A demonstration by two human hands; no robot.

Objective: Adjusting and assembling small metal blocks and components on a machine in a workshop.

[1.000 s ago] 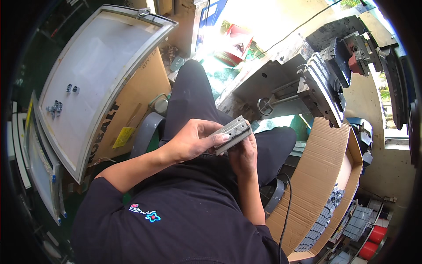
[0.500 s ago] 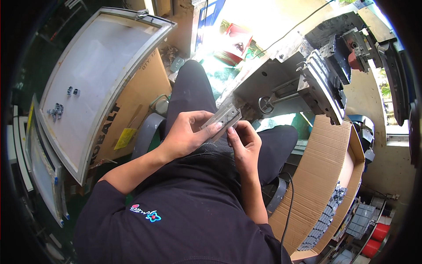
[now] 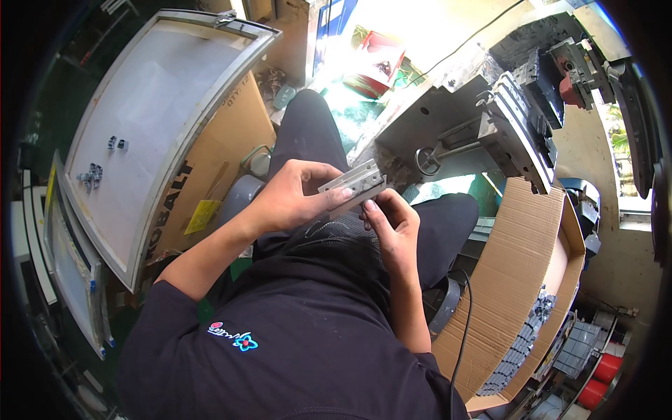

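Observation:
A silvery rectangular metal block (image 3: 358, 180) with small holes and a slot along its side is held above my lap, tilted up to the right. My left hand (image 3: 292, 199) is closed around its left end, thumb along the near face. Just below the block's right end, my right hand (image 3: 397, 227) has its thumb and fingers pinched together. Those fingertips are close to the lower edge; whatever they hold is too small or hidden to make out.
On the left, a white framed panel (image 3: 161, 91) carries small dark metal parts (image 3: 89, 176), leaning by a cardboard box (image 3: 210, 168). A machine with a handwheel (image 3: 427, 162) stands ahead right. An open carton (image 3: 500, 273) with rows of grey parts (image 3: 518, 343) sits right, a black cable (image 3: 465, 336) beside it.
The metal block has turned slightly, showing more of its top face. My right fingers have slid a little lower along its right end. My left hand keeps its hold.

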